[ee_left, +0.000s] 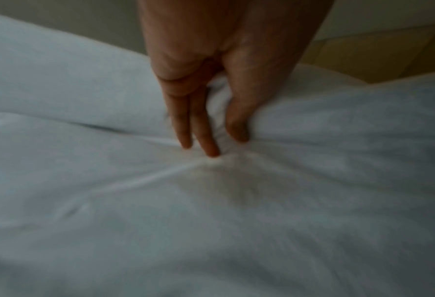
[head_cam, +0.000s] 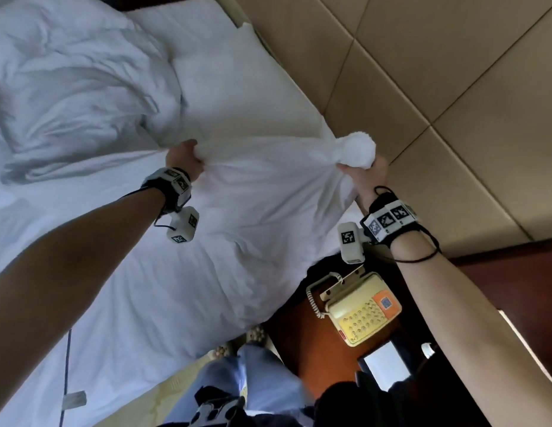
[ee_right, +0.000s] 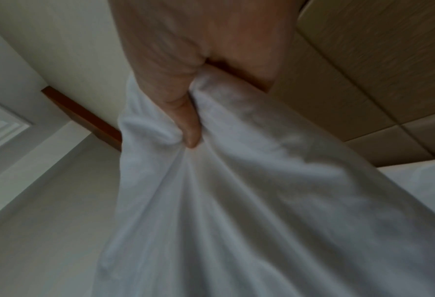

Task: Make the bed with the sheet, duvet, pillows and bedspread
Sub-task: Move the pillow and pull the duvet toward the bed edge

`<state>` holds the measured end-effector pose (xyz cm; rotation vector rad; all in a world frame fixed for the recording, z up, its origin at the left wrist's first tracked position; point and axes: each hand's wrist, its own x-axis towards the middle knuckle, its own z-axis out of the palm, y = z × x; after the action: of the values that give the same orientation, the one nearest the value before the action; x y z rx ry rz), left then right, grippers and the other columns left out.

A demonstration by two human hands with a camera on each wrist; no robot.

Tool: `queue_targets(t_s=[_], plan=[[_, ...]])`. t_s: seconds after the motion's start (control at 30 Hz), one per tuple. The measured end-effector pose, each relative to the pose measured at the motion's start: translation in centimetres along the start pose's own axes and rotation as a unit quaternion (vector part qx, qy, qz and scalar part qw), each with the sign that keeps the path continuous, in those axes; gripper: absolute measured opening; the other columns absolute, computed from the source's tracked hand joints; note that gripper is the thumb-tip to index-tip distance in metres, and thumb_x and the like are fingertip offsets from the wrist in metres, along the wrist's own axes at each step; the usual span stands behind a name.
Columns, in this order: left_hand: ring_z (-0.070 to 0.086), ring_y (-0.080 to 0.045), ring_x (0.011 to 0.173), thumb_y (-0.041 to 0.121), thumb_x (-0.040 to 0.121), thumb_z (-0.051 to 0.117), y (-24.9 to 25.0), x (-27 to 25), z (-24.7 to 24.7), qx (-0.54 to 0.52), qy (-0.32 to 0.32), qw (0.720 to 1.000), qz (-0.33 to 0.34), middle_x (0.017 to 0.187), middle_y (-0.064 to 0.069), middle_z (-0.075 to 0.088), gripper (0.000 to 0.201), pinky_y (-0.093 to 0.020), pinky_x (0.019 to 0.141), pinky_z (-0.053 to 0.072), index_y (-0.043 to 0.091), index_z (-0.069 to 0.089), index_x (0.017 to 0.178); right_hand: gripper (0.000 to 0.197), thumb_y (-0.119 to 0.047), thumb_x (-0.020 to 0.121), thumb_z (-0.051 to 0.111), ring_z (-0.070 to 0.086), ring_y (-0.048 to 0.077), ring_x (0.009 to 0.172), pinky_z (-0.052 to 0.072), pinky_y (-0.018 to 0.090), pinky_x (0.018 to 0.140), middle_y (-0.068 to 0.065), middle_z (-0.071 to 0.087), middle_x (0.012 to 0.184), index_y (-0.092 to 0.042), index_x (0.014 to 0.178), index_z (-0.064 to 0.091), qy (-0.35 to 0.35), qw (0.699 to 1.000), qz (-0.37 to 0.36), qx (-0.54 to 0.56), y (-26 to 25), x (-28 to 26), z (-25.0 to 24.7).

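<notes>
A white pillow (head_cam: pixel 256 217) hangs from both hands over the bed's near edge. My left hand (head_cam: pixel 188 158) grips a bunch of its fabric at the top left; in the left wrist view the left hand (ee_left: pixel 206 128) pinches a fold of the pillow (ee_left: pixel 236 201). My right hand (head_cam: pixel 365 174) clutches the top right corner, where a wrinkled white wad sticks out above the fist. The right wrist view shows the right hand (ee_right: pixel 185 112) curled round the gathered cloth of the pillow (ee_right: pixel 236 201). A second pillow (head_cam: pixel 237 81) lies at the bed's head. A crumpled duvet (head_cam: pixel 68 87) lies on the white sheet (head_cam: pixel 114 303).
A beige padded headboard wall (head_cam: pixel 422 87) runs along the right. Below the pillow stands a dark wooden nightstand (head_cam: pixel 299 343) with a yellowish telephone (head_cam: pixel 358 309) and a dark tray (head_cam: pixel 385 365). My legs (head_cam: pixel 256 374) stand between the bed and the nightstand.
</notes>
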<state>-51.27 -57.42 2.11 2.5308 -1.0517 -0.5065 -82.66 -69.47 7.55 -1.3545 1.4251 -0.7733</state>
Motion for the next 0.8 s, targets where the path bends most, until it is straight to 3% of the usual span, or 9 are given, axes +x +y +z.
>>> queue_targets(t_s=[0.1, 0.2, 0.27, 0.43, 0.53, 0.6, 0.63, 0.7, 0.8], plan=[[0.059, -0.040, 0.102, -0.002, 0.077, 0.057, 5.2, 1.4, 0.8, -0.034, 0.050, 0.997, 0.057, 0.108, -0.025, 0.064, 0.025, -0.040, 0.079, 0.047, -0.001, 0.060, 0.102, 0.029, -0.005, 0.075, 0.076, 0.059, 0.009, 0.075, 0.048, 0.007, 0.055, -0.001, 0.062, 0.086, -0.005, 0.101, 0.064, 0.067, 0.997, 0.002, 0.030, 0.5, 1.6, -2.9], [0.054, -0.038, 0.113, -0.003, 0.080, 0.051, 9.9, 2.8, 1.6, -0.079, 0.069, 0.991, 0.079, 0.122, -0.023, 0.057, 0.035, -0.039, 0.092, 0.043, -0.001, 0.058, 0.115, 0.033, -0.004, 0.075, 0.075, 0.062, 0.015, 0.084, 0.051, 0.017, 0.066, 0.003, 0.064, 0.093, -0.001, 0.106, 0.064, 0.117, 0.992, 0.010, 0.050, 1.1, 2.8, -5.3], [0.053, -0.037, 0.111, -0.003, 0.080, 0.047, 13.4, 3.8, 2.3, -0.103, 0.079, 0.985, 0.112, 0.120, -0.023, 0.056, 0.034, -0.037, 0.091, 0.041, -0.003, 0.059, 0.112, 0.032, -0.003, 0.075, 0.074, 0.062, 0.016, 0.085, 0.050, 0.023, 0.071, 0.006, 0.065, 0.094, 0.001, 0.105, 0.065, 0.159, 0.985, 0.016, 0.064, 1.6, 3.6, -7.3], [0.054, -0.035, 0.102, 0.002, 0.075, 0.039, 21.5, 5.2, 4.0, -0.154, 0.070, 0.966, 0.194, 0.112, -0.025, 0.056, 0.034, -0.035, 0.083, 0.039, -0.006, 0.059, 0.102, 0.022, -0.004, 0.079, 0.071, 0.060, 0.013, 0.084, 0.048, 0.013, 0.060, 0.003, 0.063, 0.092, -0.005, 0.100, 0.065, 0.234, 0.966, 0.040, 0.102, 3.5, 4.2, -11.5], [0.047, -0.033, 0.123, -0.003, 0.083, 0.041, 25.5, 5.5, 5.9, -0.142, 0.034, 0.968, 0.205, 0.131, -0.021, 0.051, 0.042, -0.031, 0.100, 0.033, -0.003, 0.054, 0.124, 0.026, -0.007, 0.080, 0.071, 0.060, 0.013, 0.083, 0.047, 0.010, 0.057, 0.003, 0.064, 0.094, 0.000, 0.105, 0.065, 0.252, 0.959, 0.086, 0.095, 6.0, 4.0, -13.3], [0.037, -0.030, 0.135, -0.007, 0.085, 0.042, 27.7, 5.5, 7.8, -0.142, -0.012, 0.969, 0.203, 0.143, -0.020, 0.042, 0.051, -0.030, 0.111, 0.029, 0.000, 0.045, 0.135, 0.030, -0.012, 0.080, 0.072, 0.061, 0.016, 0.085, 0.053, 0.021, 0.067, 0.006, 0.066, 0.098, 0.000, 0.106, 0.065, 0.262, 0.955, 0.127, 0.059, 8.3, 4.1, -14.5], [0.037, -0.030, 0.134, -0.009, 0.083, 0.042, 28.3, 5.4, 8.8, -0.142, -0.033, 0.967, 0.207, 0.143, -0.020, 0.041, 0.051, -0.030, 0.111, 0.030, 0.000, 0.046, 0.134, 0.033, -0.016, 0.080, 0.073, 0.062, 0.018, 0.087, 0.054, 0.027, 0.075, 0.008, 0.068, 0.102, -0.002, 0.108, 0.064, 0.262, 0.954, 0.146, 0.020, 9.6, 4.2, -14.8], [0.046, -0.032, 0.123, -0.012, 0.079, 0.041, 29.4, 5.3, 11.1, -0.134, -0.060, 0.961, 0.233, 0.131, -0.022, 0.049, 0.041, -0.031, 0.100, 0.036, 0.007, 0.055, 0.113, 0.038, -0.021, 0.080, 0.072, 0.064, 0.024, 0.096, 0.051, 0.033, 0.086, 0.011, 0.067, 0.109, -0.004, 0.112, 0.063, 0.263, 0.947, 0.175, -0.065, 12.1, 4.2, -15.0], [0.052, -0.033, 0.106, -0.012, 0.076, 0.038, 30.1, 5.7, 14.4, -0.105, -0.079, 0.956, 0.263, 0.106, -0.017, 0.052, 0.033, -0.033, 0.086, 0.040, 0.017, 0.044, 0.090, 0.042, -0.025, 0.082, 0.071, 0.063, 0.029, 0.106, 0.051, 0.033, 0.087, 0.014, 0.065, 0.116, -0.003, 0.116, 0.059, 0.252, 0.934, 0.221, -0.126, 15.3, 4.2, -14.3]])
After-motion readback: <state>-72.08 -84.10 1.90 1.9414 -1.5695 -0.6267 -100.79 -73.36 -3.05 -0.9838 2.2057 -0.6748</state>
